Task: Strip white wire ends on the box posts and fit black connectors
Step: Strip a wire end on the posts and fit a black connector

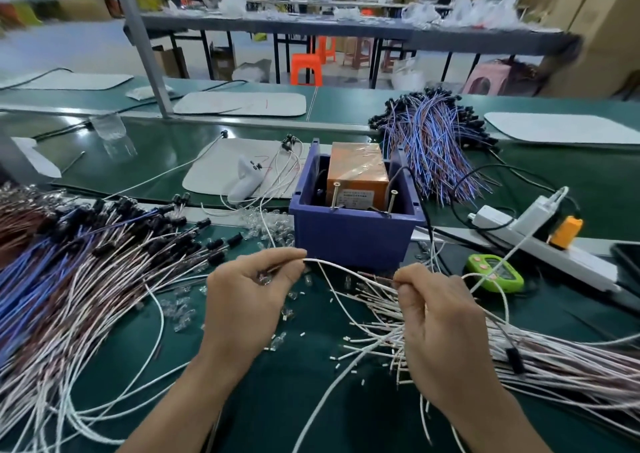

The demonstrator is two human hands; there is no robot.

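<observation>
I saw two bare hands raised over a green mat (pixel 277 393), just in front of a blue box (pixel 353 241). The left hand (pixel 249 300) pinched the end of one white wire (pixel 334 266) between thumb and forefinger. Its other fingers were curled in over a few small clear parts (pixel 264 280) in the palm. From that pinch the wire arched rightward and down into a spread of loose white wires (pixel 540 359) lying across the right side of the mat. The right hand (pixel 440 324) was closed tight round several ends of those wires, thumb on top, with bare tips poking out toward the left hand. The two hands were near each other but apart.

Inside the box stood an orange block (pixel 356 172) wrapped in clear film. Two slim metal posts (pixel 335 194) rose near the front wall of the box, and neither hand touched them.

To the left I saw a large heap (pixel 86 279) of white, blue and brown wires, many tipped with black connectors (pixel 234 239). Short bits of white sleeve (pixel 349 371) and more clear parts lay scattered on the mat around the hands. A green timer (pixel 495 272) and a white power strip (pixel 588 267) sat to the right of the box
</observation>
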